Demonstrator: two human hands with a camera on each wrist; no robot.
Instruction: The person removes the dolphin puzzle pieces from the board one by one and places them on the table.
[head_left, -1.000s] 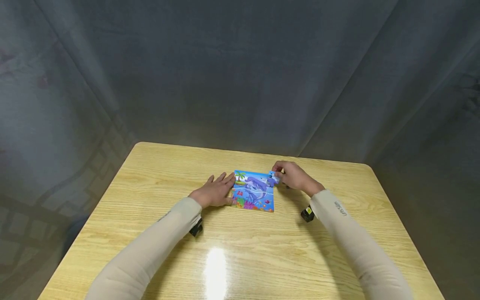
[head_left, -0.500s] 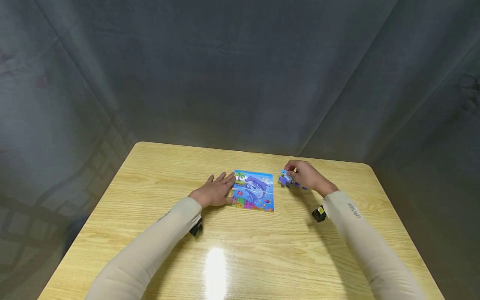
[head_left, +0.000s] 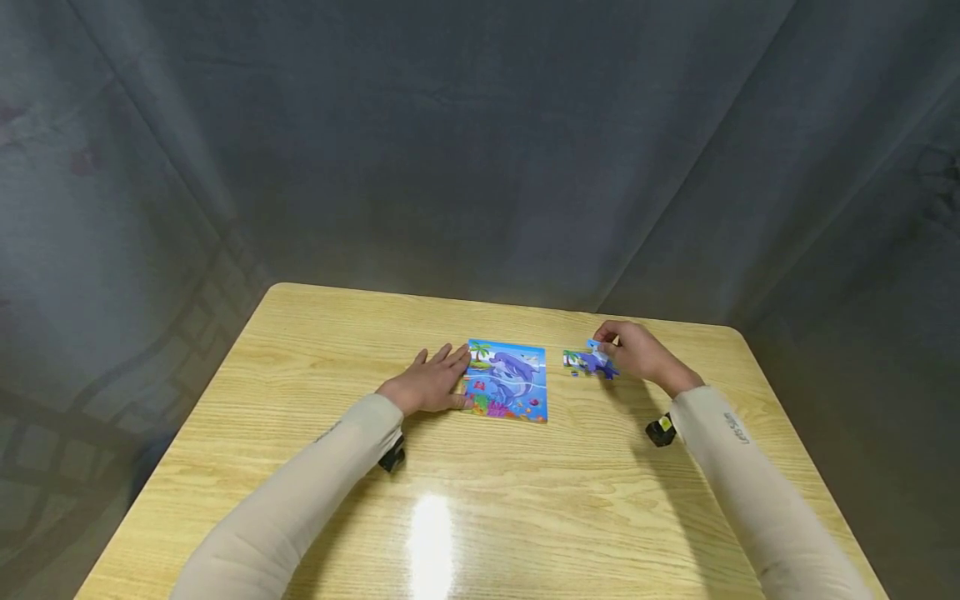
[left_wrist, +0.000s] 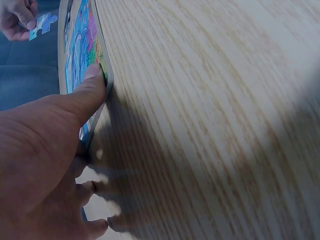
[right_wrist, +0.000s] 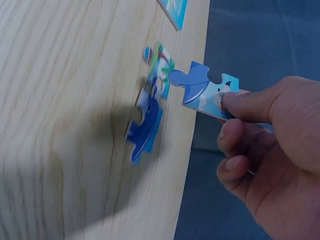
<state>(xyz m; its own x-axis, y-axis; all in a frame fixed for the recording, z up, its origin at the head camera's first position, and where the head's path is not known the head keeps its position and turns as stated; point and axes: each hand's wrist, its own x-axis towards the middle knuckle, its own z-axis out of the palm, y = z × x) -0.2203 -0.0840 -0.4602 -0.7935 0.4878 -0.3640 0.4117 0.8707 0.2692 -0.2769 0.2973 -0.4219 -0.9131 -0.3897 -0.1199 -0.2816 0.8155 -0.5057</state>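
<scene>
One knobbed, blue-toned puzzle piece (right_wrist: 201, 91); right hand (head_left: 636, 350) pinches it, left hand (head_left: 427, 387) lies spread.

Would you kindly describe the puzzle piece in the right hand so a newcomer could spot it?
On the wooden table, look right of the square dolphin picture to the right hand. It pinches the puzzle piece, printed light blue with a darker blue shape. Unlike the pieces nearby, it is held off the table.

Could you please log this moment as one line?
left hand: touches dolphin picture board | right hand: pinches raised jigsaw piece | wooden table: other jigsaw pieces
</scene>
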